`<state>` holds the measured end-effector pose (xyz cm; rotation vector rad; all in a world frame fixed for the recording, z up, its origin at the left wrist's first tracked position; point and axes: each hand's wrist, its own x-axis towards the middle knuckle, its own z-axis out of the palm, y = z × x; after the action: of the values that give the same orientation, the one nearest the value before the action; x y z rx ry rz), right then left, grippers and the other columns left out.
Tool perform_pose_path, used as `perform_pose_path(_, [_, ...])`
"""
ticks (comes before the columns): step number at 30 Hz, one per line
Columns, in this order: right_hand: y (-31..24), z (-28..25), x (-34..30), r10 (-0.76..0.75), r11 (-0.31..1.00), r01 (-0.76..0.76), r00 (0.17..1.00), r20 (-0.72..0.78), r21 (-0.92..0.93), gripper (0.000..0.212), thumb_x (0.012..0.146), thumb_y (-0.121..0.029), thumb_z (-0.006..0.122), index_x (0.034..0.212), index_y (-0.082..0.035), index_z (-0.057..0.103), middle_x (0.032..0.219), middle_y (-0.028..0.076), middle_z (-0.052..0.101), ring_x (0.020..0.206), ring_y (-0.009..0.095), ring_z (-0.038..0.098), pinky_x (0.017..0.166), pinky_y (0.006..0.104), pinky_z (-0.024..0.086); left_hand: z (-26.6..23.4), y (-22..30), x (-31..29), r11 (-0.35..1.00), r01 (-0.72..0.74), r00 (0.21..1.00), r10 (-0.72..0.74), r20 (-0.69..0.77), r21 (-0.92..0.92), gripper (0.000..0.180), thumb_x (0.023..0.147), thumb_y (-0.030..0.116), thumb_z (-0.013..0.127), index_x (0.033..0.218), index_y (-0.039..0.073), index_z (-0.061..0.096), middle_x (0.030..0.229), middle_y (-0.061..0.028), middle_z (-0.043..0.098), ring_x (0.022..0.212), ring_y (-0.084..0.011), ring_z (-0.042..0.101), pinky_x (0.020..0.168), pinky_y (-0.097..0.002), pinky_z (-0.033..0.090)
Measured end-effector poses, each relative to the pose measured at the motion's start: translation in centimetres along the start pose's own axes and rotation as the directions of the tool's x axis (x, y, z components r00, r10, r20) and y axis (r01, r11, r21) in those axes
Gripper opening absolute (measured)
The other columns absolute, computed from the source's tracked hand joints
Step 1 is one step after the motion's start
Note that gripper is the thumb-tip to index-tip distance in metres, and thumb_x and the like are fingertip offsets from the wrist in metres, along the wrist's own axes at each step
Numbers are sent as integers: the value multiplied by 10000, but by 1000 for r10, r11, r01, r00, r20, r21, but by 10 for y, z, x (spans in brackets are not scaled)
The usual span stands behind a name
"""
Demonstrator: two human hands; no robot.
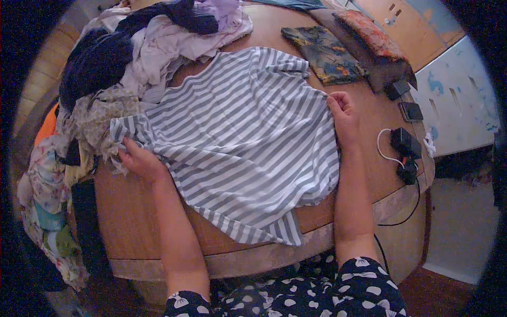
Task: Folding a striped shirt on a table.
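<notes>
A grey and white striped short-sleeved shirt lies spread over the brown table, its lower part wrinkled and slack. My left hand grips the shirt by the sleeve at the left, thumb on top of the cloth. At the right side, my right hand pinches the shirt's edge between thumb and fingers. The other sleeve points away toward the far right. One corner of the fabric reaches close to the table's near edge.
A heap of loose clothes covers the far left and spills over the side. Folded dark patterned cloth and an orange patterned folded cloth lie at the far right. Black adapters with cables sit along the right edge.
</notes>
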<state>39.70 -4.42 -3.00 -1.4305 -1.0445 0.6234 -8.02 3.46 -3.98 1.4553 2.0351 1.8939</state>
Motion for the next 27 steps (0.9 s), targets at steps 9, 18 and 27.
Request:
perform_pose_path(9, [-30, 3, -12, -152, 950, 174, 983, 105, -259, 346, 900, -120, 714, 1229, -52, 630, 1183, 45, 650, 1105, 160, 591, 972, 289, 454, 6, 59, -16, 970, 147, 814, -230, 533, 194, 612, 888, 409, 677, 1333, 2, 572, 1388, -211, 562, 1265, -354, 545, 1053, -406, 422])
perform_pose_path(18, [-32, 12, -16, -330, 580, 531, 846, 418, -617, 330, 842, -131, 741, 1156, -54, 677, 1188, 91, 680, 1129, 253, 620, 1000, 375, 469, -1, 106, -25, 840, -534, 513, 232, 827, 96, 436, 777, 238, 778, 1186, 115, 693, 1388, -133, 567, 1243, -330, 561, 1013, -399, 478])
perform_pose_path(27, [8, -20, 4, 148, 960, -100, 974, -171, 262, 255, 993, -152, 608, 1237, -81, 627, 1022, 63, 694, 814, 122, 626, 696, 282, 525, -14, 150, -14, 894, -344, 414, -131, 901, 288, 463, 848, 201, 630, 1309, 164, 616, 1330, -143, 612, 1165, -333, 627, 997, -430, 493])
